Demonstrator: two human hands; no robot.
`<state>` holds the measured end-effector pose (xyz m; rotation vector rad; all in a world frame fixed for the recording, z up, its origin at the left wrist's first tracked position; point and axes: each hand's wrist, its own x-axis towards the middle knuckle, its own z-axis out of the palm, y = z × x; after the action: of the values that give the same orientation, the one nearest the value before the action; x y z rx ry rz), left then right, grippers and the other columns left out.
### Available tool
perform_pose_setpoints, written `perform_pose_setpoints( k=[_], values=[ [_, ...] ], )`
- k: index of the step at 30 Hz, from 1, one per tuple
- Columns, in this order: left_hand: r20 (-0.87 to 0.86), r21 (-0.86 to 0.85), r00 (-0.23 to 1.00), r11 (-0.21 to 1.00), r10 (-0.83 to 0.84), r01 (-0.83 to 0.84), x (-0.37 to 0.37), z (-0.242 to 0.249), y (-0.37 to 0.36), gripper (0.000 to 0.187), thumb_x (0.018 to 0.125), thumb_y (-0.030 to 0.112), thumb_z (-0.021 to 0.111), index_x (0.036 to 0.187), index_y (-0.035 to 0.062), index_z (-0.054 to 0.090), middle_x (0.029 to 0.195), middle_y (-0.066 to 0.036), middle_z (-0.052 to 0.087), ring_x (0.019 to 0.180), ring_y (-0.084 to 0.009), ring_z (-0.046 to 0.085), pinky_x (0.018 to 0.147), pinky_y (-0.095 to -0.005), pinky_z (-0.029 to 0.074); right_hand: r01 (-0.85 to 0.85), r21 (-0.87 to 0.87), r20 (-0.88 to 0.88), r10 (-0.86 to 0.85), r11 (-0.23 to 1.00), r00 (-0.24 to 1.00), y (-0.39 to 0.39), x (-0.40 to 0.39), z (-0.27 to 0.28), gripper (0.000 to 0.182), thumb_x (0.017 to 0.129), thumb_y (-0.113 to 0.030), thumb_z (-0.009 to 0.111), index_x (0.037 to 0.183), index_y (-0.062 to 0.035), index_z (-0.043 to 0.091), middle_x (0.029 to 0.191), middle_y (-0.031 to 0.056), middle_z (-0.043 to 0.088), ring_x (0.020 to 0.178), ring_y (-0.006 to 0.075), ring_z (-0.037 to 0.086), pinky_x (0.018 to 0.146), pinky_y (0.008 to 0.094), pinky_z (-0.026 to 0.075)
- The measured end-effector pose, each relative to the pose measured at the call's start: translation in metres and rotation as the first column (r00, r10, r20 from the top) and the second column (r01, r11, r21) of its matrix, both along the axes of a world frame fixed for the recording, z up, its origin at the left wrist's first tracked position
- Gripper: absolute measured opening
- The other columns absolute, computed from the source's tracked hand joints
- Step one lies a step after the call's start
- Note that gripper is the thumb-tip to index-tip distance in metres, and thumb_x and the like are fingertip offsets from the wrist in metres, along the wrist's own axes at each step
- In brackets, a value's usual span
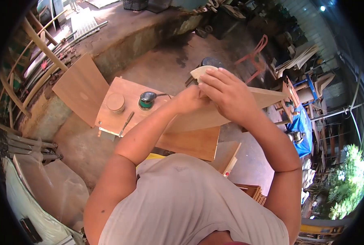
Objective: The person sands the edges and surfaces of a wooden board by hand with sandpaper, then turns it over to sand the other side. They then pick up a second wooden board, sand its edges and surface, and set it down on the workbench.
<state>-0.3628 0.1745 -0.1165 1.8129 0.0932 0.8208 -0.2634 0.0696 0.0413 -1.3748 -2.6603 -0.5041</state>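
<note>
My right hand (227, 93) is closed on a pale, thin piece with a curved edge, which looks like a sanding disc (198, 72). Its fingers lie across the top of the piece. My left hand (190, 99) is closed in a pinch at the lower edge, touching the right hand; what its fingertips grip is mostly hidden. Both hands are above a long wooden board (214, 116). To their left, a green and black electric sander (146, 101) rests on the board beside a stack of round tan discs (116, 103). A slim, dark-handled hand tool (127, 123) lies in front.
Another thin wooden panel (83, 87) leans at the left, near a low concrete ledge (149, 43). A pink chair (253, 57) stands behind. To the right is a bench with a blue sheet (302, 128). Plastic-wrapped panels (53, 192) are at the lower left.
</note>
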Motion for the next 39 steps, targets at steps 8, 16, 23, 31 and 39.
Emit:
perform_pose_setpoints(
  k=[8, 16, 23, 31, 39],
  values=[
    [-0.273, -0.103, 0.959, 0.993, -0.080, 0.054, -0.020, 0.028, -0.008, 0.027, 0.088, 0.024, 0.057, 0.107, 0.0058, 0.065, 0.101, -0.019, 0.067, 0.095, -0.0329, 0.064, 0.083, -0.0380, 0.048, 0.079, -0.037, 0.309, -0.064, 0.996, 0.949, 0.006, -0.013, 0.008, 0.037, 0.078, -0.014, 0.056, 0.109, 0.0062, 0.060, 0.115, 0.0165, 0.058, 0.117, 0.0302, 0.052, 0.105, 0.0393, 0.039],
    [-0.154, -0.043, 0.983, 0.994, -0.105, 0.099, -0.012, 0.015, -0.011, 0.030, 0.088, 0.025, 0.060, 0.113, 0.0103, 0.065, 0.101, -0.018, 0.068, 0.096, -0.0305, 0.065, 0.085, -0.0375, 0.048, 0.098, -0.044, 0.178, -0.089, 0.994, 0.980, -0.001, -0.007, 0.008, 0.035, 0.077, -0.010, 0.057, 0.109, 0.0043, 0.060, 0.114, 0.0151, 0.060, 0.115, 0.0304, 0.054, 0.100, 0.0386, 0.043],
    [0.175, -0.289, 0.976, 0.940, -0.132, 0.179, 0.006, -0.002, -0.013, 0.051, 0.093, 0.038, 0.060, 0.130, 0.0023, 0.056, 0.112, -0.009, 0.065, 0.101, -0.0146, 0.059, 0.091, -0.0318, 0.045, 0.368, -0.114, -0.238, -0.385, 0.923, 0.892, -0.001, 0.058, 0.017, 0.041, 0.081, 0.002, 0.051, 0.120, -0.0021, 0.059, 0.125, 0.0167, 0.060, 0.117, 0.0326, 0.056, 0.099, 0.0394, 0.045],
    [0.315, -0.425, 0.949, 0.890, -0.026, 0.165, 0.001, 0.032, -0.016, 0.042, 0.101, 0.028, 0.044, 0.120, -0.0049, 0.062, 0.117, -0.013, 0.066, 0.105, -0.0186, 0.060, 0.095, -0.0317, 0.044, 0.392, -0.121, -0.631, -0.376, 0.912, 0.679, 0.000, 0.100, -0.038, 0.046, 0.079, 0.005, 0.046, 0.122, -0.0021, 0.060, 0.124, 0.0192, 0.060, 0.117, 0.0348, 0.057, 0.100, 0.0383, 0.043],
    [0.109, -0.517, 0.994, 0.854, -0.007, 0.063, -0.002, 0.037, -0.018, 0.054, 0.102, 0.032, 0.034, 0.120, -0.0116, 0.060, 0.118, -0.020, 0.065, 0.105, -0.0230, 0.063, 0.098, -0.0323, 0.046, 0.441, -0.108, -0.635, -0.404, 0.891, 0.658, -0.004, 0.096, -0.038, 0.045, 0.080, 0.002, 0.048, 0.122, -0.0069, 0.061, 0.123, 0.0145, 0.061, 0.114, 0.0318, 0.058, 0.097, 0.0381, 0.046]
  ],
)
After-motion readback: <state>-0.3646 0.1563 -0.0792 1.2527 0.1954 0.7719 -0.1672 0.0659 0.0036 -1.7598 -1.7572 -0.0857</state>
